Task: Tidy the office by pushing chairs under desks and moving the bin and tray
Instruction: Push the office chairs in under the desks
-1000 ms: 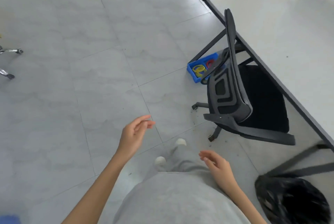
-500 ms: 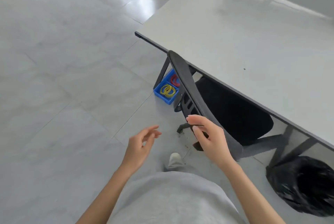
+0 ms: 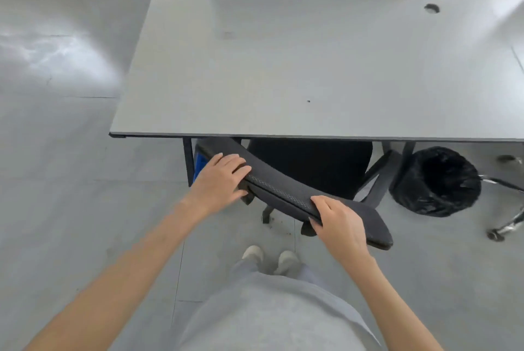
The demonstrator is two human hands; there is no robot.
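Left hand (image 3: pixel 219 180): fingers (image 3: pixel 238 172) curled over the top edge of the backrest of the black mesh-backed office chair (image 3: pixel 283 189), near its left end, palm lying on the rear face; the hand has hold of the backrest. Right hand (image 3: pixel 338 223): fingers wrapped over the same top edge nearer its right end, thumb on the rear face, likewise closed around the backrest. The backrest runs obliquely from upper left, close to the desk edge, to lower right, away from it. The black seat cushion (image 3: pixel 312 163) lies partly beneath the front edge of the pale grey rectangular desk top (image 3: pixel 283 67); part of the chair's base and castors shows below the backrest, on the grey tiled floor (image 3: pixel 56 209). Left of the chair, just inside the black desk leg (image 3: pixel 187 160), a small part of a blue plastic tray (image 3: pixel 200 162) shows on the floor under the desk, mostly hidden by the left hand and the backrest. Right of the chair, a round bin lined with a black plastic bag (image 3: pixel 436 180) stands on the floor at the desk's front edge, near the chair's armrest. At the far right edge, the chromed legs and castor of a second chair (image 3: pixel 507 226). The person's light shoes (image 3: pixel 269 257) stand directly behind the chair.
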